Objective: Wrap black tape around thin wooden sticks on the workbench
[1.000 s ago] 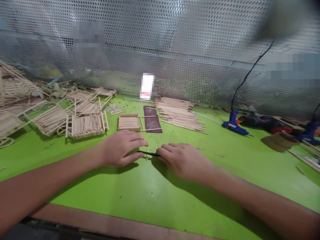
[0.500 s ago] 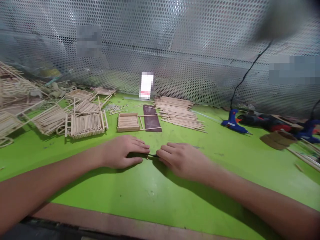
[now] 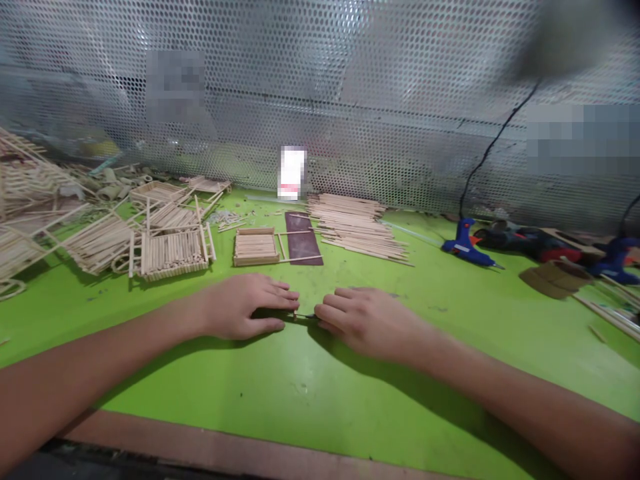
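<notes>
R hand (image 3: 357, 320) closed on thin dark tool (image 3: 311, 316), tip at short stick (image 3: 295, 316) on green table (image 3: 270, 393) btwn hands. L hand (image 3: 245, 305) fingertips at stick, thumb apart; can't tell if gripping. Beyond: stick tray (image 3: 256, 247), brown mat (image 3: 303, 248), stick pile (image 3: 363, 227); glue gun (image 3: 466, 245) far R.

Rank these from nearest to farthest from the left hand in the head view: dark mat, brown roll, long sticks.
1. Dark mat: just beyond the left hand, slightly right.
2. Long sticks: piled by the dark mat's right edge.
3. Brown roll: well off to the right, past the right hand.
</notes>
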Motion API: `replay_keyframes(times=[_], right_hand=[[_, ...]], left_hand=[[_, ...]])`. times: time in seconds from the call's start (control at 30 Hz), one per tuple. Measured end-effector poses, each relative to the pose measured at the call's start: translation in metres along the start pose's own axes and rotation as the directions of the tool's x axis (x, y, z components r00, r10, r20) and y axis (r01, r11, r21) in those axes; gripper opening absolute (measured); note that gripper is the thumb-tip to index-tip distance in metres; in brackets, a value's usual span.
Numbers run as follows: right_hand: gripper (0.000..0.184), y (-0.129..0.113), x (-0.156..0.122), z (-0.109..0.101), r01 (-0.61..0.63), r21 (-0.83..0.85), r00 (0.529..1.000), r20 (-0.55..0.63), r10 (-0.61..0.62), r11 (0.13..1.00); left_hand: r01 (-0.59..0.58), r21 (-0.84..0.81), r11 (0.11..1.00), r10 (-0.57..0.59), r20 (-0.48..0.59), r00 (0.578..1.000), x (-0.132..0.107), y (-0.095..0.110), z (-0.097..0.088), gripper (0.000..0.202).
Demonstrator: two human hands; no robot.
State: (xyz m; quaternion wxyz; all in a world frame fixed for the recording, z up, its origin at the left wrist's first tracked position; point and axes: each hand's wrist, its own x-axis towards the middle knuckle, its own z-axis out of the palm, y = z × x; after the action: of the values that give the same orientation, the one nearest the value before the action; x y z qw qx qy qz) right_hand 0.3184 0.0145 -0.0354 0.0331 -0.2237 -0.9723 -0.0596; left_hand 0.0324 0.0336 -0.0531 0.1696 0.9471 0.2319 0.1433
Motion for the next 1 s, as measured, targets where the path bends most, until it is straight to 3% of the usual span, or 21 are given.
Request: replay_keyframes(times=[0.2,0.33,0.47,0.67,0.87,1.0], right_hand=[[0.009,-0.002,0.003,-0.004,-0.059,0.031,0.996,0.07,0.057,0.998],[0.011,-0.003,0.005,-0.004,-0.076,0.05,0.995,0.07,0.072,0.996],[0.013,-0.002,0.005,-0.001,-0.086,0.063,0.995,0.056,0.083,0.994],[0.016,0.0,0.007,0.002,-0.096,0.119,0.995,0.045,0.091,0.988],[0.016,0.0,0.014,0.007,-0.112,0.111,0.993,0.06,0.105,0.988],[0.013,0.0,0.02,0.007,-0.115,0.075,0.992,0.068,0.11,0.991]], left_hand=[[-0.061,0.067,0.996,0.063,-0.032,0.997,0.002,0.0,0.002,0.036],[-0.074,0.233,0.97,0.097,-0.091,0.991,0.004,0.002,0.004,0.025],[-0.111,0.352,0.929,0.149,-0.081,0.986,0.008,0.007,0.007,0.022],[-0.133,0.317,0.939,0.165,-0.077,0.983,0.013,0.011,0.004,0.023],[-0.185,0.288,0.94,0.2,-0.022,0.98,0.01,0.001,0.0,0.022],[-0.056,0.287,0.956,0.08,-0.072,0.994,0.003,0.002,0.003,0.017]])
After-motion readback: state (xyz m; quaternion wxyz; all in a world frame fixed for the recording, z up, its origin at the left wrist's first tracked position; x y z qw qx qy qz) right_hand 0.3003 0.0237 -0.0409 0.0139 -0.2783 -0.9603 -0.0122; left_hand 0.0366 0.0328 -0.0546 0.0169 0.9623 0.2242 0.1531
